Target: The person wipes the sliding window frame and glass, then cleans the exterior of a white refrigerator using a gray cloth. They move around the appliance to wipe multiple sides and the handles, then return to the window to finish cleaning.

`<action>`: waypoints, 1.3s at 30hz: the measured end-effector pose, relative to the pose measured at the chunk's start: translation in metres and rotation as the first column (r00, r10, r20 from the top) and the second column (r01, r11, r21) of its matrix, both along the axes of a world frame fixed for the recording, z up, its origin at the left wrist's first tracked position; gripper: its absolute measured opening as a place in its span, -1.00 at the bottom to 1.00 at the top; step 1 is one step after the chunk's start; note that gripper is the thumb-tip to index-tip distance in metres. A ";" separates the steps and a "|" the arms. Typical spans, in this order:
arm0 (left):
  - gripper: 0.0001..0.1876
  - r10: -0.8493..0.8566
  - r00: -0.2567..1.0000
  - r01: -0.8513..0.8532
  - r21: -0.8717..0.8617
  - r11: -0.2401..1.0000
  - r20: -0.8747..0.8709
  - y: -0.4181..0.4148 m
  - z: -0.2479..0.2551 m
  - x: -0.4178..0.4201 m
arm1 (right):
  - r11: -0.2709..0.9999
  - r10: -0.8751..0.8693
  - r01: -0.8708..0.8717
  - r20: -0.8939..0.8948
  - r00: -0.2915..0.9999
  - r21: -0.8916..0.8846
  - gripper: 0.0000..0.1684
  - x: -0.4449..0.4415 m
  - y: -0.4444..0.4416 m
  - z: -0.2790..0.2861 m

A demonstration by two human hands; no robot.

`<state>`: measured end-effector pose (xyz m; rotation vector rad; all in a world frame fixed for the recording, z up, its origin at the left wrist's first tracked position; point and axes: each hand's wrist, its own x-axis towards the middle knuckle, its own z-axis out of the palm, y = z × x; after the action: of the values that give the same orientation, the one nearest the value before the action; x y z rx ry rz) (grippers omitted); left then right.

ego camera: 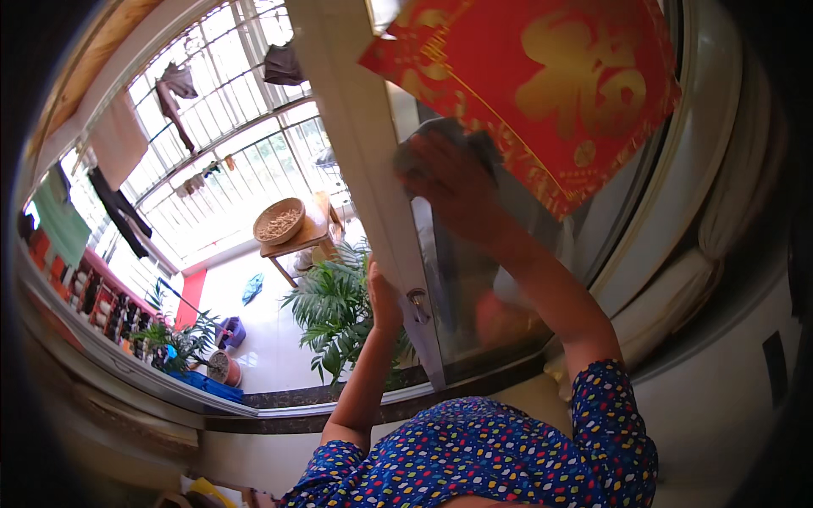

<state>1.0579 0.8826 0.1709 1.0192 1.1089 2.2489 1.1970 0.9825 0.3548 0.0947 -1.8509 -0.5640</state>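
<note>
My right hand presses a dark grey cloth flat against the glass pane of a sliding door, just below a red paper decoration. Fingers are spread over the cloth, and both look slightly blurred. The red decoration hangs as a diamond on the glass and bears gold writing. Lower down, my left hand holds the edge of the door's pale frame; part of its fingers is hidden behind that edge. A metal door handle sits right of my left hand.
Past the door lies a balcony with a wicker basket on a wooden stool. Potted plants stand near the threshold. A shoe rack lines the left, clothes hang above, and a gathered curtain is at right.
</note>
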 end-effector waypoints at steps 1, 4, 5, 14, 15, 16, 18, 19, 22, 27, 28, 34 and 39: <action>-0.65 -0.070 0.990 0.065 0.039 0.997 0.121 -0.002 0.009 0.005 | 0.999 0.044 -0.044 -0.036 0.998 -0.011 -0.46 -0.004 0.001 0.007; -0.57 -0.049 0.997 0.054 0.113 0.992 -0.051 0.001 0.004 0.003 | 0.987 0.161 -0.162 -0.089 0.983 -0.006 -0.44 -0.014 -0.014 0.033; -0.57 -0.065 0.996 0.072 0.134 0.988 -0.053 0.000 0.006 0.004 | 0.990 0.137 -0.137 -0.004 0.991 0.035 -0.42 -0.016 -0.023 0.041; -0.40 -0.160 0.983 0.172 0.154 0.973 -0.086 0.004 0.009 0.000 | 0.944 -0.102 0.099 -0.005 0.995 0.314 -0.45 -0.041 -0.061 0.162; -0.41 -0.161 0.982 0.175 0.163 0.971 -0.096 0.006 0.008 -0.002 | 0.931 -0.067 0.089 -0.073 0.995 0.355 -0.49 -0.048 -0.057 0.182; -0.41 -0.177 0.979 0.193 0.172 0.966 -0.104 0.010 0.009 0.000 | 0.914 -0.044 0.095 -0.137 0.990 0.395 -0.53 -0.053 -0.058 0.206; -0.42 -0.187 0.976 0.203 0.144 0.969 -0.116 0.004 0.013 -0.005 | 0.913 0.030 0.056 -0.205 0.978 0.403 -0.64 -0.063 -0.072 0.236; -0.43 -0.215 0.970 0.230 0.137 0.963 -0.117 0.004 0.015 -0.001 | 0.922 0.030 0.054 -0.210 0.977 0.383 -0.70 -0.058 -0.088 0.251; -0.42 -0.155 0.967 0.187 0.149 0.971 -0.201 0.002 0.018 -0.002 | 0.888 0.014 0.097 -0.237 0.972 0.450 -0.71 -0.070 -0.092 0.275; -0.41 -0.215 0.971 0.233 0.210 0.949 -0.104 -0.011 0.032 0.001 | 0.832 -0.536 0.470 0.210 0.818 0.295 -0.59 -0.073 -0.100 0.248; -0.39 -0.258 0.962 0.272 0.221 0.937 -0.092 -0.012 0.034 0.001 | 0.810 -0.566 0.467 0.265 0.781 0.354 -0.67 -0.070 -0.100 0.233; -0.39 -0.325 0.944 0.328 0.225 0.918 -0.051 -0.006 0.032 -0.002 | 0.770 -0.595 0.250 0.519 0.613 0.587 -0.77 -0.065 -0.073 0.093; -0.33 -0.502 0.853 0.460 0.250 0.852 0.144 -0.006 0.043 -0.001 | 0.830 -0.391 0.126 0.405 0.826 0.543 -0.64 -0.028 -0.068 0.130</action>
<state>1.0569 0.8764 0.2141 0.9845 0.4627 2.0150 1.1690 0.9146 0.4846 0.3585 -2.1955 -1.3205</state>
